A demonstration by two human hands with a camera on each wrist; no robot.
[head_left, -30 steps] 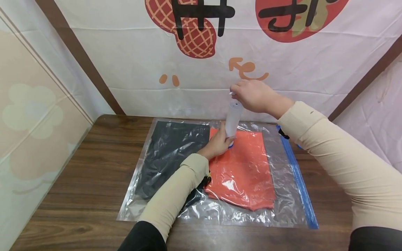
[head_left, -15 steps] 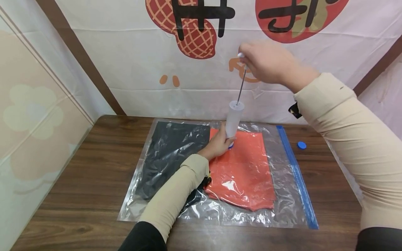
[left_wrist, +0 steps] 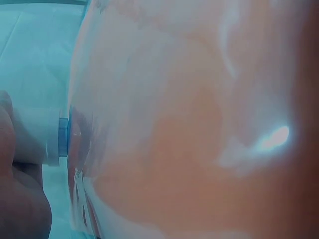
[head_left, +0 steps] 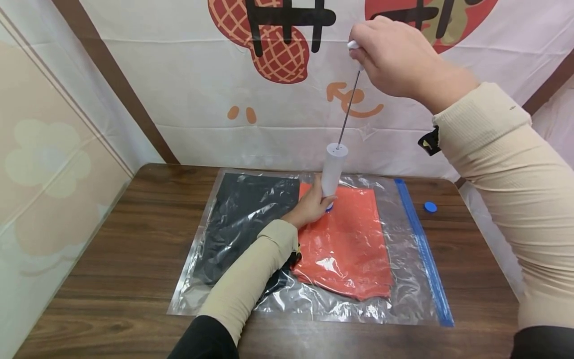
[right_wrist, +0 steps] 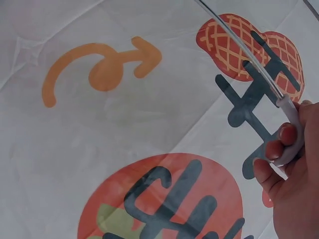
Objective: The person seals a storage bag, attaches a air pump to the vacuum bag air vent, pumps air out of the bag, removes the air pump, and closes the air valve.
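Observation:
A white hand pump (head_left: 334, 169) stands nearly upright on a clear vacuum storage bag (head_left: 417, 299), its base at a blue valve (left_wrist: 63, 137). Low on the pump's barrel, my left hand (head_left: 311, 204) grips it with thumb and fingers around it. High above, my right hand (head_left: 399, 60) holds the white pump handle (right_wrist: 295, 134), fingers curled round it. The thin metal rod (head_left: 349, 109) runs from the handle down into the barrel top, drawn far out. Inside the bag lie a folded black cloth (head_left: 251, 214) and a folded orange-red cloth (head_left: 345, 239).
A round blue cap (head_left: 430, 207) lies on the brown wooden table (head_left: 107, 259), right of the bag's blue zip edge (head_left: 421, 249). Behind the table hangs a white printed curtain (head_left: 188, 80), close to the pump and the raised hand.
My right hand has pulled the pump handle up and to the right, first quickly, then a little further, baring the metal rod. The left hand and the bag stay in place.

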